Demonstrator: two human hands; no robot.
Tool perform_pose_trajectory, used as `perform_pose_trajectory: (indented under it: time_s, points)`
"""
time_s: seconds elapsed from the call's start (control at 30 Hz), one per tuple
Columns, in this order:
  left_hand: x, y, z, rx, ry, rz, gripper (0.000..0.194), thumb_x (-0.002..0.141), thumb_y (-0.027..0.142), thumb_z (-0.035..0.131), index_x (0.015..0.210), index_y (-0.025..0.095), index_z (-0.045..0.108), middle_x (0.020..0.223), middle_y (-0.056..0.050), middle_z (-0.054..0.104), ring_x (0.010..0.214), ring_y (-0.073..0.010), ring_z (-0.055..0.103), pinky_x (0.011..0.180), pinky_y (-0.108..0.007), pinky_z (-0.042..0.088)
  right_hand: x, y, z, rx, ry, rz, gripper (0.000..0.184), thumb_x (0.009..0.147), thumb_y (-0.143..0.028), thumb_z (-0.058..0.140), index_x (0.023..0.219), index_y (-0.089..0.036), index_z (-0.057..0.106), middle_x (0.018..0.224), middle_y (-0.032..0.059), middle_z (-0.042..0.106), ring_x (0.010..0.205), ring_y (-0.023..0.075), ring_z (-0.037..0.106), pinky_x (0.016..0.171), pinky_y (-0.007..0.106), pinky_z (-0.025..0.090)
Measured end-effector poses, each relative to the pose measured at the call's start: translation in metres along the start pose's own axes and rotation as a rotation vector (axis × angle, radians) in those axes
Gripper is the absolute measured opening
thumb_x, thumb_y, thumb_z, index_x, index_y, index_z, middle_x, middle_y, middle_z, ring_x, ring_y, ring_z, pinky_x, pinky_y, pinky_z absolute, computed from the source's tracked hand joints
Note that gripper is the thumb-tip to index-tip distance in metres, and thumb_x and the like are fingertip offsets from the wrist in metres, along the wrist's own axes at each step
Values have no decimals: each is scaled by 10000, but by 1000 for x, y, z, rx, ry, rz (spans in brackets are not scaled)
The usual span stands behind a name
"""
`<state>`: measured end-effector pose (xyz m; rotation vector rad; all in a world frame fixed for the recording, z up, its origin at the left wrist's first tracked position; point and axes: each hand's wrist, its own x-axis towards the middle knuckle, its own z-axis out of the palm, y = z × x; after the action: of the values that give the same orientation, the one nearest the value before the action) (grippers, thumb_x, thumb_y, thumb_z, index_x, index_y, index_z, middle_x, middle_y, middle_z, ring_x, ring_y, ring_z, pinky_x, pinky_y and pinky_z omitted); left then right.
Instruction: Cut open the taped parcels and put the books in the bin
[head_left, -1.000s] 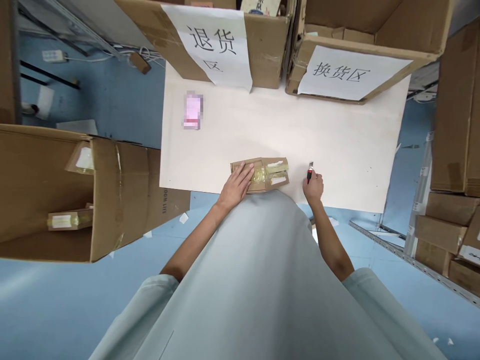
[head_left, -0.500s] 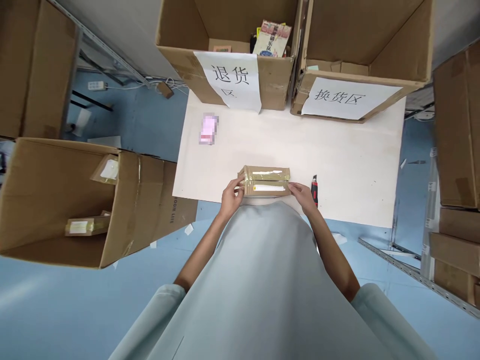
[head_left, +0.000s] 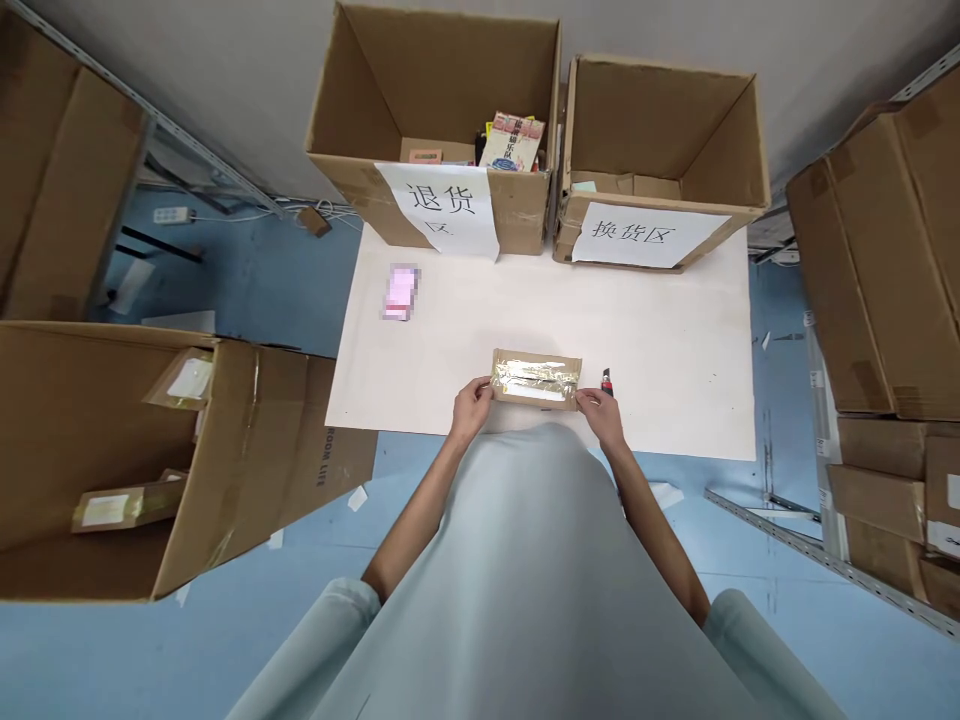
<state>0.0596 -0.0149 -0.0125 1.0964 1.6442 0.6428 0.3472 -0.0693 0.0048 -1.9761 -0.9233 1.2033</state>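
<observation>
A small cardboard box (head_left: 536, 372) with shiny yellowish tape and a white label strip is at the near side of the white table (head_left: 667, 340). My left hand (head_left: 472, 405) grips its left end with curled fingers. At the opposite end my right hand (head_left: 600, 412) pinches the near right corner. Just behind my right hand lies a utility knife (head_left: 607, 381), red and black, its lower part hidden by the hand. A pixelated pink item (head_left: 401, 292) rests toward the table's left side.
Two large open cartons stand along the back: the left carton (head_left: 517, 210) holds books, the right carton (head_left: 562, 225) some flat pieces. Another open carton (head_left: 240, 440) with taped parcels is at my left. Stacked boxes (head_left: 877, 490) fill the right side, near a metal rail (head_left: 825, 560).
My right hand has put the utility knife down on the table and taken the box's right end. My left hand has shifted from the box's top to its left end. The box has been turned.
</observation>
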Motion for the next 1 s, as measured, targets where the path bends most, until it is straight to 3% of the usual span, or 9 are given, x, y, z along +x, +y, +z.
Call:
perform_pose_trajectory:
  time_s: [0.1,0.27,0.37,0.47,0.6,0.7,0.77,0.87,1.0]
  points:
    - [-11,7,0,-3,37,-82,272,988,421,661,1140,209,739,1186,-111,838,1171,-288,773,1084,-410,563,-5,-2,7,40,25,55,519,791,-707,766,946,-212,779,1111,159,857,1092,340,781,983,466,632]
    - [-18,15,1,12,53,-169,386,1010,611,647,929,237,698,1038,-68,820,1059,-279,742,980,-373,536,-7,-8,10,-54,22,78,526,805,-757,746,873,-235,740,1095,159,847,1127,363,768,973,454,600]
    - [-16,11,8,-41,62,-167,418,967,590,700,751,244,612,1110,-70,824,1101,-268,737,997,-350,522,-7,-11,9,-125,12,52,533,866,-777,676,880,-246,714,1098,149,840,1131,360,764,970,454,581]
    - [-14,5,15,-95,72,-143,446,891,504,768,645,244,501,1213,-91,817,1171,-269,737,1039,-354,516,-5,-11,9,-226,10,20,513,914,-730,658,1031,-233,708,1097,134,835,1055,338,774,925,444,580]
    - [-14,1,14,-137,54,-165,320,826,457,816,757,240,592,1217,-108,826,1154,-278,759,1025,-383,557,-3,-9,8,-354,-23,-71,670,978,-577,666,1511,-180,581,1266,154,808,868,290,771,903,459,604]
    - [-15,2,10,-207,35,-156,320,786,447,879,932,225,701,1231,-129,826,1230,-297,756,1052,-399,580,0,-10,7,-489,-78,-232,690,1084,-504,541,1694,-195,444,1534,211,682,897,294,780,928,491,621]
    - [-15,4,9,-263,17,-158,411,755,452,921,1038,213,745,1254,-140,821,1271,-307,743,1061,-413,590,5,-13,6,-615,-114,-329,647,1141,-495,441,1709,-184,440,1581,238,634,1025,342,785,928,496,623]
    - [-15,5,11,-331,-45,-218,569,717,496,960,1156,193,762,1165,-137,836,1149,-296,766,992,-435,623,17,-23,3,-764,-152,-388,604,1193,-507,339,1648,-151,514,1461,250,695,1115,379,773,902,461,606]
    - [-17,-5,14,-386,-105,-223,677,674,495,977,1229,174,757,1165,-148,840,1183,-309,765,1027,-468,624,40,-40,1,-812,-134,-358,590,1225,-535,253,1286,-175,717,1196,204,802,1026,338,778,897,392,542]
